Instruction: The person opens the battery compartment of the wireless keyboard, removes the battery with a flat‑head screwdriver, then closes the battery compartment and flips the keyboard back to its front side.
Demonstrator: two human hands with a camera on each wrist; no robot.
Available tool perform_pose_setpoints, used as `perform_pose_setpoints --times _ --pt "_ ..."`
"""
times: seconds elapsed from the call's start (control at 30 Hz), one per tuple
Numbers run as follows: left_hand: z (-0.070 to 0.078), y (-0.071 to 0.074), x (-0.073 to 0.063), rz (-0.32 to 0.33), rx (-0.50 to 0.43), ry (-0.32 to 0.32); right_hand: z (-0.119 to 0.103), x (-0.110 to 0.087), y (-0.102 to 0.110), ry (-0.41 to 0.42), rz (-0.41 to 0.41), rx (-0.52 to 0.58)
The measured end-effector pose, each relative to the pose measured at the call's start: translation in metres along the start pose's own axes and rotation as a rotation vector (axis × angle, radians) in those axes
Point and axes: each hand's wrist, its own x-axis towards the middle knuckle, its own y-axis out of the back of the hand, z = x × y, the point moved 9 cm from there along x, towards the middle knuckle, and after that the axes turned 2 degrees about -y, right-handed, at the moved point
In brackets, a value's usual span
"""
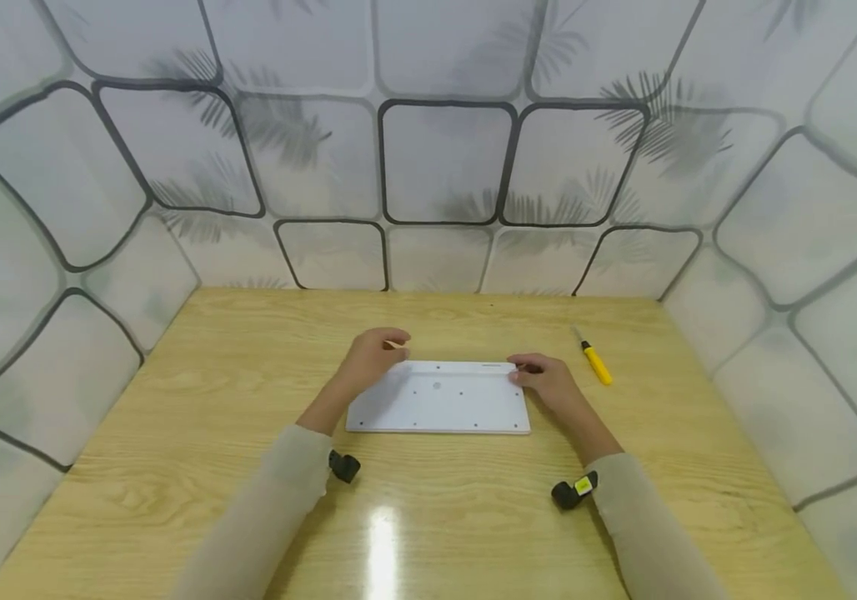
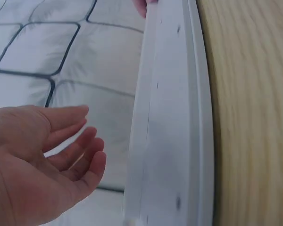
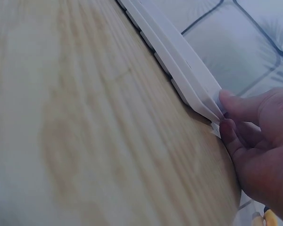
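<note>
Right hand [image 1: 548,385] pinches a white keyboard [image 1: 439,408] at its corner; left hand [image 1: 370,360] hangs loose

Thumb and fingertips of the right hand close on the far right corner of the keyboard, a thin, smooth, plastic-looking slab with straight edges. Left-hand fingers curve gently, relaxed and gripping nothing. From the head view that hand seems to cover the far left corner, yet the left wrist view shows a gap between its fingertips and the white edge. The keyboard is between the two hands, its flat back upward, dotted with small dark marks and crossed by a narrow band along the far side. Only the right wrist view reveals pale key edges under the rim. Beneath spreads a glossy worktop [image 1: 466,533] with wavy yellow wood grain. Farther right, apart from the keyboard, a screwdriver [image 1: 597,365] with a yellow-and-black handle lies at a slant. Beyond stands a pale wall [image 1: 447,162] printed with dark rounded outlines and feathery fronds.
</note>
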Motion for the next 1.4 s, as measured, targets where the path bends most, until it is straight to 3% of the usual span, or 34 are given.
perform_pose_setpoints --times 0.13,0.3,0.6,0.93,1.4 --pt "0.019 -0.033 0.017 -0.099 0.008 -0.048 0.001 -0.002 0.0 -0.011 -0.005 0.006" --pt "0.028 -0.069 0.035 -0.194 -0.005 -0.066 0.002 -0.003 0.001 -0.034 -0.006 0.018" --pt "0.04 -0.109 0.055 -0.243 0.107 -0.101 0.004 -0.002 0.005 -0.043 -0.01 0.015" --pt "0.037 -0.127 0.061 -0.25 0.216 -0.115 0.003 0.0 0.002 -0.034 0.004 0.047" --pt "0.038 -0.126 0.06 -0.244 0.185 -0.135 0.002 -0.001 0.0 -0.044 0.0 0.039"
